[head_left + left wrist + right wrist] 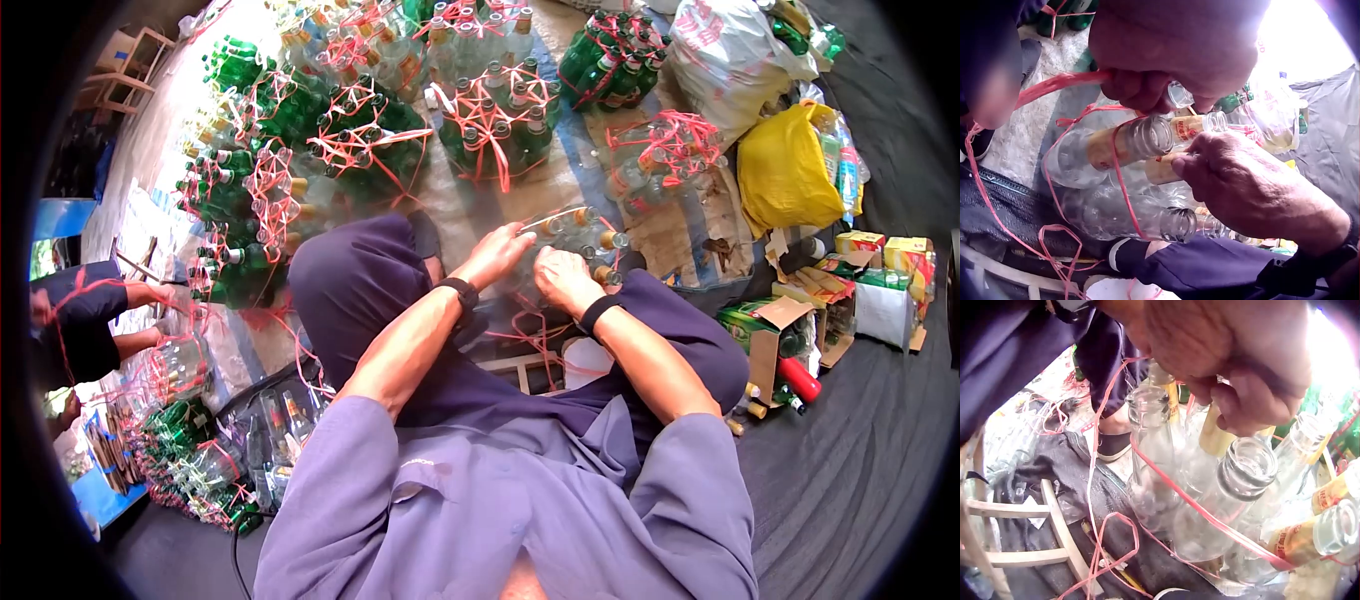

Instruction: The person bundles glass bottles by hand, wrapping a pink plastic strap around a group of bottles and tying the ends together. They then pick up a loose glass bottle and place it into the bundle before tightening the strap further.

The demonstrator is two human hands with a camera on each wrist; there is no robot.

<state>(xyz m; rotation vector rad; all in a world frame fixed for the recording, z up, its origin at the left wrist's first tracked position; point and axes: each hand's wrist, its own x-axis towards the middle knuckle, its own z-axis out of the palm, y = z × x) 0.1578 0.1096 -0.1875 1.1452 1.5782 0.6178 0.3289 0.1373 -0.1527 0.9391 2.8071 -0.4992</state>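
Clear glass bottles [575,238] with yellow labels stand in a group between the person's legs. Pink string [1124,181] [1197,506] loops around them below their necks. Over the group's left side, the left hand [495,255] [1175,53] has curled fingers gripping a twisted length of the string. The right hand [568,280] [1250,181] [1229,362] is close beside it, low over the bottle tops, thumb and fingers pinched together on the string; the pinch itself is partly hidden. Loose string hangs in loops on the near side of the bottles.
Tied bundles of green bottles [375,145] and clear ones stand ahead and left. A yellow bag [790,170], a white bag [730,60] and boxes [780,330] are at the right. A wooden frame [1063,531] lies near the legs. Another person's legs [95,320] show far left.
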